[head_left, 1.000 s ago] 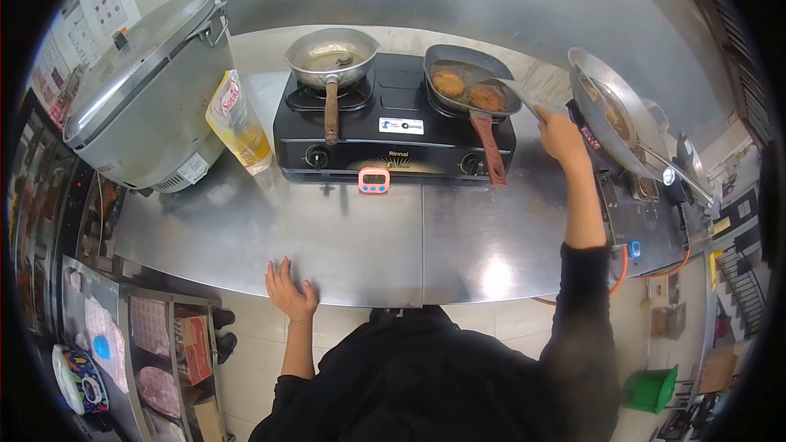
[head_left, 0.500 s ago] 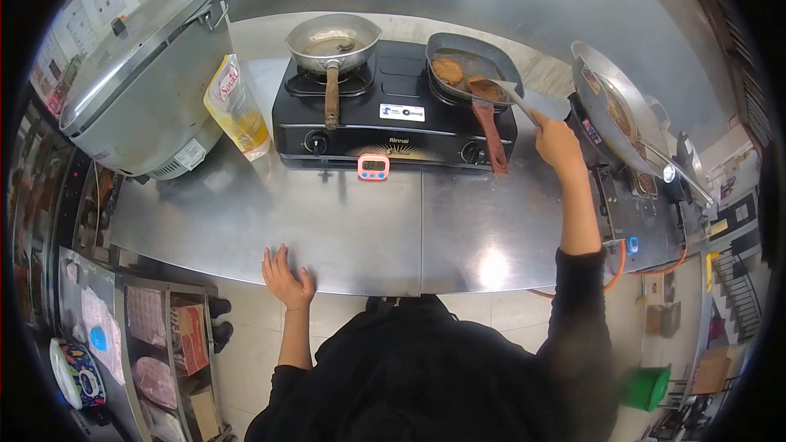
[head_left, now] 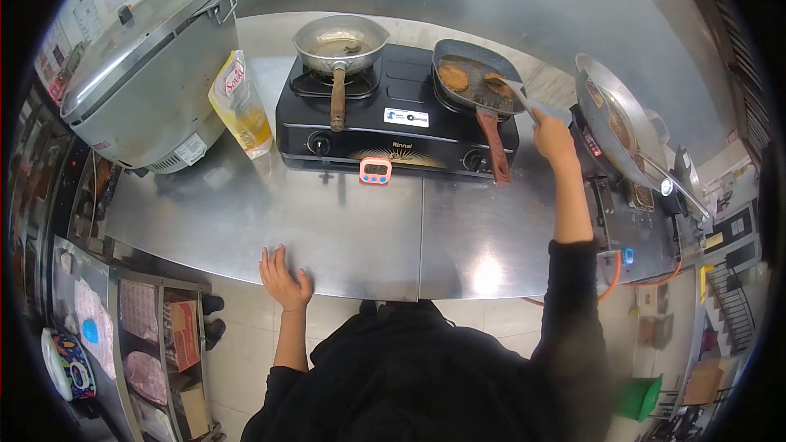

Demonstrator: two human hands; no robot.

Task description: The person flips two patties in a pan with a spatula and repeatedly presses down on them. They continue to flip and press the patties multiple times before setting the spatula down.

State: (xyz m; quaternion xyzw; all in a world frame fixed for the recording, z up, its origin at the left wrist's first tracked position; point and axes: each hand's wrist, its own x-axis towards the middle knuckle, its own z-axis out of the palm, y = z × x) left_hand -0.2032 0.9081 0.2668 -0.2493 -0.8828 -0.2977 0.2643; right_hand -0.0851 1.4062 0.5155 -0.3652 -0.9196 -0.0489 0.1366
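My right hand (head_left: 553, 139) is closed around the handle of a spatula (head_left: 519, 96). Its blade reaches over the right rim of a dark frying pan (head_left: 464, 48), at the edge of a browned patty (head_left: 497, 84). A second golden-brown patty (head_left: 453, 77) lies in oil on the pan's left side. The pan sits on the right burner of a black two-burner gas stove (head_left: 385, 127), its brown handle (head_left: 494, 147) pointing toward me. With fingers spread, my left hand (head_left: 286, 283) rests at the front edge of the steel counter (head_left: 344, 237), holding nothing.
A saucepan (head_left: 340, 31) with a wooden handle stands on the left burner. Before the stove is a pink timer (head_left: 375, 170). An oil pouch (head_left: 241, 106) and a large lidded cooker (head_left: 155, 74) are to the left. At right sits a wide metal pan (head_left: 606, 90).
The right patty has shifted slightly back and to the right in the pan, along with the spatula blade. My left hand stays in place; the whole view has moved a little.
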